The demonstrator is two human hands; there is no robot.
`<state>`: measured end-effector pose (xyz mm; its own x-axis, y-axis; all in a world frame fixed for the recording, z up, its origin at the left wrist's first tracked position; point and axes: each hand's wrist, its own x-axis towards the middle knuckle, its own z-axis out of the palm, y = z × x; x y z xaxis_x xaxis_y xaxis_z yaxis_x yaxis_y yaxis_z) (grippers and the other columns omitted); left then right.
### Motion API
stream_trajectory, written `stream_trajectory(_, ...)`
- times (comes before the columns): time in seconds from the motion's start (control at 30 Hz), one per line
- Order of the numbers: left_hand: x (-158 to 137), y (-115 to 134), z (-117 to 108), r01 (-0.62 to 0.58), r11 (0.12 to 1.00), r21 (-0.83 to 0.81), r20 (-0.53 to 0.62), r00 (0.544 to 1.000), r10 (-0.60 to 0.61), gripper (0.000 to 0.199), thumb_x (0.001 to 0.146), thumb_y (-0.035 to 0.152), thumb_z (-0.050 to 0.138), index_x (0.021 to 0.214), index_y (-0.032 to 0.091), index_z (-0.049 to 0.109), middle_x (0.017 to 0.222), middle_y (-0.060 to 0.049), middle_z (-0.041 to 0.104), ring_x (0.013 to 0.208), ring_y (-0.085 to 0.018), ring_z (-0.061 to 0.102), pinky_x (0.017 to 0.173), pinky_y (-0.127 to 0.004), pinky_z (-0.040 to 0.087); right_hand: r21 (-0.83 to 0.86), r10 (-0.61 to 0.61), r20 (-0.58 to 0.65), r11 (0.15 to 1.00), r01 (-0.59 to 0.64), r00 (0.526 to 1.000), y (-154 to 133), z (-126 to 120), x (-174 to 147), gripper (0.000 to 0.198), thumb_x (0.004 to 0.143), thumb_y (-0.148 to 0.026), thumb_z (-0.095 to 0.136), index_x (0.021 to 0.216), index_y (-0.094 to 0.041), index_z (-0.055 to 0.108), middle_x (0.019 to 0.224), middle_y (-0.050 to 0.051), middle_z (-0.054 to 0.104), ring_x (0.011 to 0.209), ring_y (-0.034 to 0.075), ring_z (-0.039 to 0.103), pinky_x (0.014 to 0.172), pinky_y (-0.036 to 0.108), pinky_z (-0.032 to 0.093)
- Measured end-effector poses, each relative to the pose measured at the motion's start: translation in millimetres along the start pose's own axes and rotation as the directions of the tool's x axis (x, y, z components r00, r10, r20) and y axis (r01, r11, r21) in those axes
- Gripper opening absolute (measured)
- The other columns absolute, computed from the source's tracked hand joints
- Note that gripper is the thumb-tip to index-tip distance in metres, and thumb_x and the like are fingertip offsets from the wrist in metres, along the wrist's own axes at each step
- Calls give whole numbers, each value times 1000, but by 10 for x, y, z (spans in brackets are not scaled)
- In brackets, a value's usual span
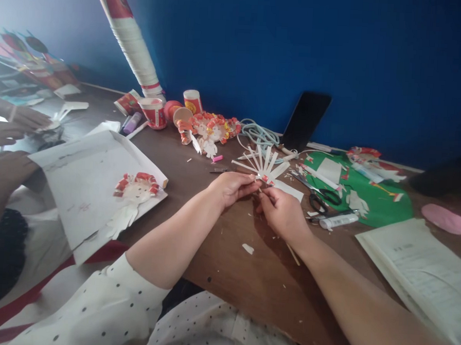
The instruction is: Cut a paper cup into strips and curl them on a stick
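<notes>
My left hand is closed, its thumb and fingertips pinching the base of a fringed piece of paper cup. White strips spread from that piece like a fan, with a bit of red at the base. My right hand is closed beside it, fingertips meeting at the same base. From under the right hand a thin stick pokes out towards me; its upper part is hidden by the fingers. Black-handled scissors lie open just right of the fan, near a white glue tube.
Paper cups and curled red-and-white paper figures stand along the wall. A phone leans there beside a coiled cable. Green paper and a booklet lie right. A co-worker's hands are left, behind a white sheet.
</notes>
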<state>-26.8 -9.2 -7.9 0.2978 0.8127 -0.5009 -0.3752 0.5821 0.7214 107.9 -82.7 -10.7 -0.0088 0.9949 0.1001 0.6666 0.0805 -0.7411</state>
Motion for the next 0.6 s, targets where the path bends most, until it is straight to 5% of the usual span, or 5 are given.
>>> stream_trajectory(0.3,-91,81,60,54,997,60,-85,995,-49,12,80,1,58,72,5,65,76,-11,69,54,-5,60,39,-10,40,0,-16,-18,1000,16,1000,9,14,2,24,88,-35,47,82,-21,66,65,2,70,65,18,65,66,28,44)
stream_trajectory(0.6,-75,37,87,40,995,95,-144,989,-26,11,78,6,61,69,10,65,68,-8,69,54,-7,61,34,-10,29,32,16,23,999,-17,1000,5,30,3,26,89,-36,45,80,-22,66,64,2,70,62,17,65,59,26,44)
